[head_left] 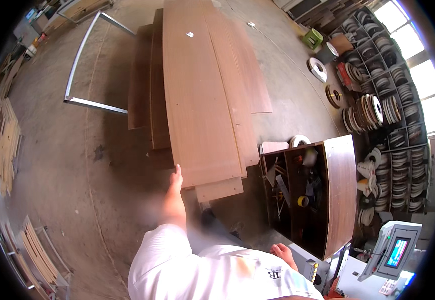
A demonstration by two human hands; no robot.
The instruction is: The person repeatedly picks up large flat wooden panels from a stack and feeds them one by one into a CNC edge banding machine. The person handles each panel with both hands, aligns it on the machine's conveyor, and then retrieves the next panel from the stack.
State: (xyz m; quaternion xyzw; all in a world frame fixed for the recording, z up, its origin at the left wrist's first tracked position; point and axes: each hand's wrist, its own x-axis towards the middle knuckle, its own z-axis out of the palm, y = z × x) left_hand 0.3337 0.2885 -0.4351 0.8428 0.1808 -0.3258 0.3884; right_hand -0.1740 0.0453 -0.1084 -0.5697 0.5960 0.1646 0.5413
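Observation:
My left hand [176, 177] reaches forward to the near left corner of the top brown wood panel [197, 110]. Its thumb shows above the edge and the other fingers are partly hidden, closed at that edge. The long panel lies on a stack of similar boards, with a narrower board [220, 190] poking out at the near end. Close to my waist, my right hand [284, 254] has its fingers curled in, and nothing shows in them. It is nearest to a white machine [301, 256] at the lower right.
Right of the stack stands a dark open cabinet [340, 195] holding tools and a yellow tape roll [303, 201]. Edge-band rolls [365, 114] fill racks farther right. A control screen [396, 252] sits lower right. A metal frame [72, 75] stands left; wood strips [40, 250] lie lower left.

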